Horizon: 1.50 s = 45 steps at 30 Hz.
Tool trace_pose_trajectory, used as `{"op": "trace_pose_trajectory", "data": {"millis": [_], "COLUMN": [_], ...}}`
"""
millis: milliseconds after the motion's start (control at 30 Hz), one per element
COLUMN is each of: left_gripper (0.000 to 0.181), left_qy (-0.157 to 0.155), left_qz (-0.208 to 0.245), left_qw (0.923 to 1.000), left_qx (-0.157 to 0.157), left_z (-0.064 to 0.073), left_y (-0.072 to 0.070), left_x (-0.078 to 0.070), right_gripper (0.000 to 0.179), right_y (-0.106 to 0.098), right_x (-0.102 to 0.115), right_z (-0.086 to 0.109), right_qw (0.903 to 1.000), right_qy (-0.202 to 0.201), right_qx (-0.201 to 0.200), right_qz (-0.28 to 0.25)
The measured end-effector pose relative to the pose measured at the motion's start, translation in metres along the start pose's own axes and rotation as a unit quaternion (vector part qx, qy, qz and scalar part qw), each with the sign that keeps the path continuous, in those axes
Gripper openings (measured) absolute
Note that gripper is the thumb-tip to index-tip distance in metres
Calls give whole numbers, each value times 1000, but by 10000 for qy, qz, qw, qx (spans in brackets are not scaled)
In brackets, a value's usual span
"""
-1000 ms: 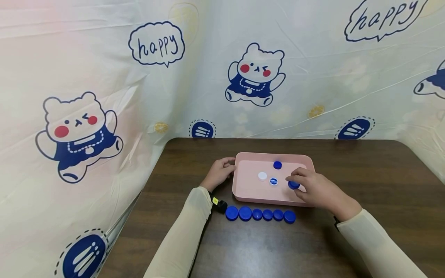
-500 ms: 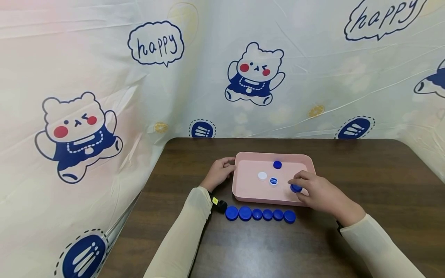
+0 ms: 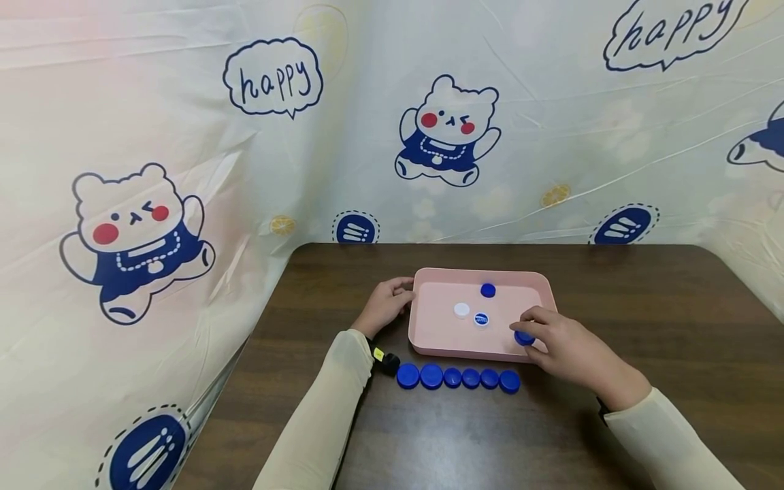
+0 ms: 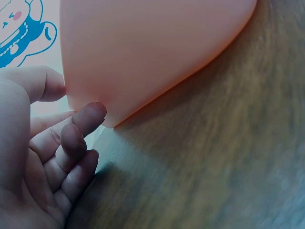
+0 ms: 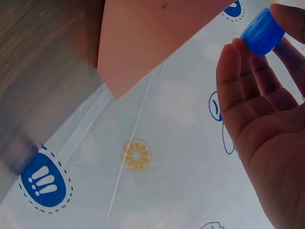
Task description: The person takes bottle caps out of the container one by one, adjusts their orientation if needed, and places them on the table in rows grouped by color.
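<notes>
In the head view, my right hand [image 3: 569,347] pinches a round blue bottle cap [image 3: 524,337] over the right part of the pink tray [image 3: 441,340]. The right wrist view shows that blue cap between thumb and fingertips, apart from the tray. My left hand [image 3: 382,304] holds the tray's left side; in the left wrist view its thumb meets the rim and curled fingers lie at the outer wall. Inside the tray lie a blue cap [image 3: 488,290], a white cap [image 3: 462,310] and a white cap with a blue print [image 3: 481,319].
A row of several blue caps [image 3: 431,376], larger ones at the left, lies on the brown wooden table [image 3: 453,435] just in front of the tray. Behind the table hangs a printed cloth [image 3: 551,122]. A black wrist camera [image 3: 389,363] sits close to the row's left end.
My right hand has moved slightly right and towards the near edge of the tray, carrying the blue cap. The left hand, tray and row of caps have stayed put.
</notes>
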<state>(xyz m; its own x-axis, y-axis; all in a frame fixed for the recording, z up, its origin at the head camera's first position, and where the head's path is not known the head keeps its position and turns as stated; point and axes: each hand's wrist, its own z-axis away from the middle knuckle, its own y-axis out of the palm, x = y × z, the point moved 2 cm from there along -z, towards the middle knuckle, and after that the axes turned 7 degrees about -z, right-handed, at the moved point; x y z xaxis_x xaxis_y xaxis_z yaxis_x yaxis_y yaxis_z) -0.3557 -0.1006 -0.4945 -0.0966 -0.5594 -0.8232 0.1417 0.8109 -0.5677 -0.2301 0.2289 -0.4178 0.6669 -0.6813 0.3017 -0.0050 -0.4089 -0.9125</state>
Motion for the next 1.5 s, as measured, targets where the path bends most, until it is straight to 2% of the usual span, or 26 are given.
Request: {"op": "trace_pose_trajectory", "data": {"millis": [433,733,1500], "left_gripper": [40,40,40], "left_qy": [32,44,28], "left_qz": [40,-23,-36], "left_qw": [10000,10000,10000], "left_qx": [15,13,13], "left_z": [1,-1,1], "left_y": [0,1,0], "left_x": [0,0,-1], "right_gripper": [36,36,38], "right_y": [0,0,1], "right_x": [3,4,8], "right_z": [4,8,16], "right_qw": [9999,9991,9988], "right_qy": [-49,-315,-393], "right_qx": [-107,-296,-280], "right_qz": [9,50,-17]}}
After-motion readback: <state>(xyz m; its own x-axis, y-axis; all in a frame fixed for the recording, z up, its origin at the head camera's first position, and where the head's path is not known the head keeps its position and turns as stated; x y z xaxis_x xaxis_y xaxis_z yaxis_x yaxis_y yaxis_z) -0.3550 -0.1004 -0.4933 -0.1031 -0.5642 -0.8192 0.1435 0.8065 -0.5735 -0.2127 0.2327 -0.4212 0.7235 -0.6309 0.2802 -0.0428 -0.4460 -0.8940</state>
